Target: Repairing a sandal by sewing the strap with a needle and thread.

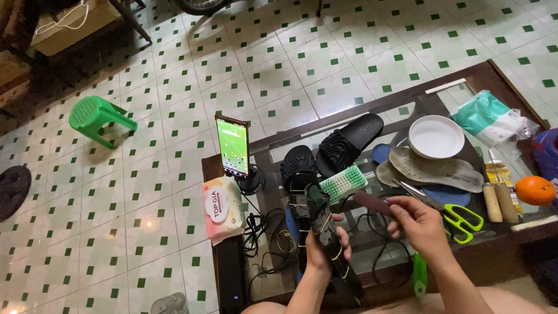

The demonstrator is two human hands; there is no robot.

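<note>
Over the glass-topped table [372, 110], the left hand [325, 247] closes around a dark camouflage sandal bound with yellow bands [326, 238], tilting it upright, while the right hand [419, 224] pinches a small maroon strip [372, 203] beside it, seemingly to fit it.

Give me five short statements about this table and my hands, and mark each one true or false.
1. The left hand grips a dark sandal bound with yellow bands. True.
2. The green stool stands upright. False: it lies tipped on the tiled floor.
3. The phone stands upright with its screen lit. True.
4. The white bowl holds the orange. False: the orange sits apart, near the table's right edge.
5. The right hand holds the green-handled scissors. False: it pinches a small tool; the scissors lie beside it.
</note>
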